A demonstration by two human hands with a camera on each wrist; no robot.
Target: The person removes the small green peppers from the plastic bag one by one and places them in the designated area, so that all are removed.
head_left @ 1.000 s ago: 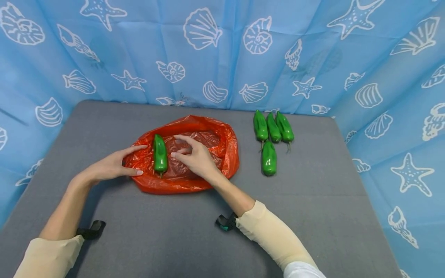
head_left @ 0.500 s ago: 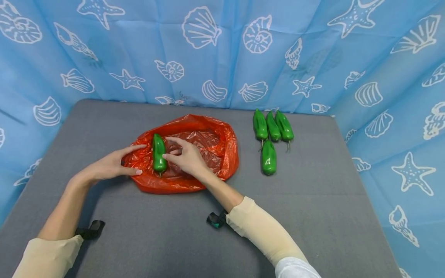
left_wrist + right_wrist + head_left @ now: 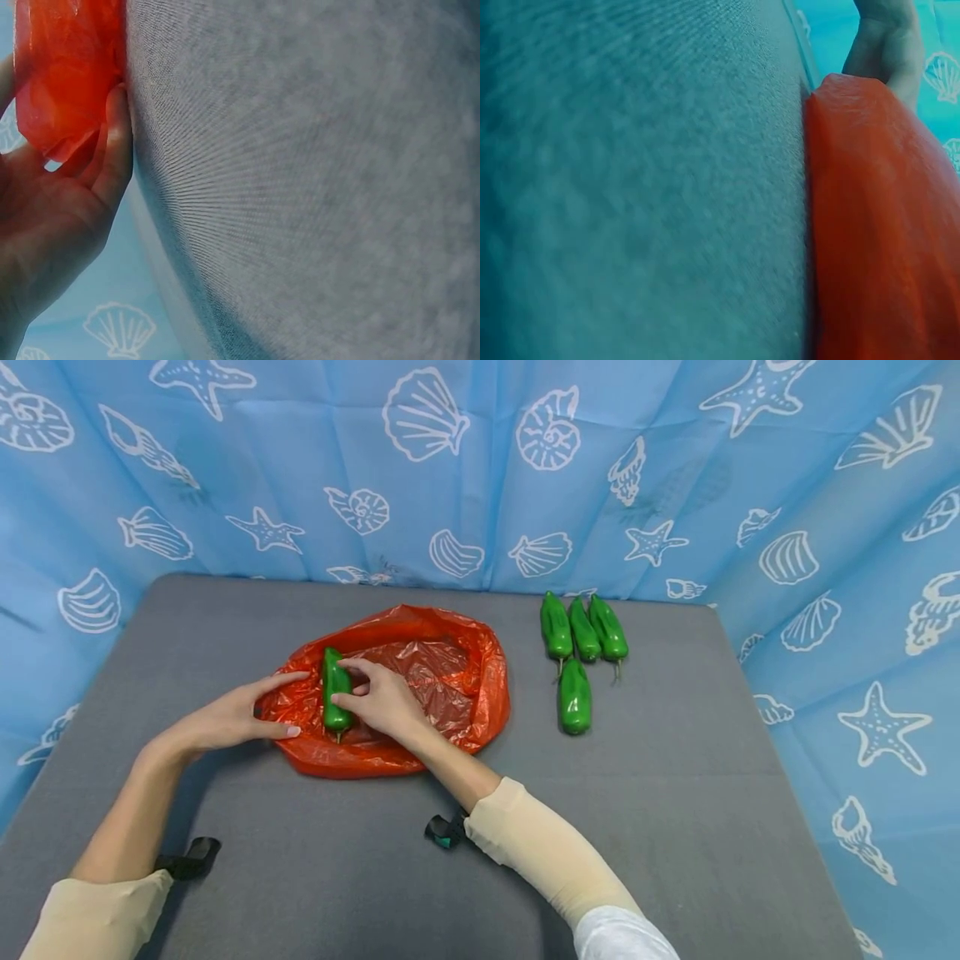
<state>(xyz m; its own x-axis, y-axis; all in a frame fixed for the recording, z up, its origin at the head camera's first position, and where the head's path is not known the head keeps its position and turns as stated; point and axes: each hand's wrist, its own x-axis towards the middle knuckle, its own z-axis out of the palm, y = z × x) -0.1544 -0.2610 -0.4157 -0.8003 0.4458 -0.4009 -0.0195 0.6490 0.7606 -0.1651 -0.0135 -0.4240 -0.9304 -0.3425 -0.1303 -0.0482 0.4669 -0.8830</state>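
Observation:
A green pepper (image 3: 337,714) lies lengthwise inside the left part of an open red plastic bag (image 3: 491,693). My left hand (image 3: 225,714) holds the bag's left end, thumb on the near side and fingers on the far side. The left wrist view has the bag's red film (image 3: 67,75) between the thumb and fingers of that hand. From the right, my right hand (image 3: 386,700) reaches over the bag's opening. Its spread index finger and thumb tips overlap the pepper's right side. The right wrist view shows the bag's outer wall (image 3: 885,225), with the right hand's fingers hidden.
Several green peppers (image 3: 585,631) lie together to the right of the bag, one of them (image 3: 575,697) nearer to me. All rest on a grey cloth-covered table (image 3: 645,827). A blue shell-print curtain (image 3: 480,468) hangs along the back and sides.
My right hand has moved left across the bag's opening, from beside the pepper to over its right side. The left hand stays on the bag. The head view has shifted slightly.

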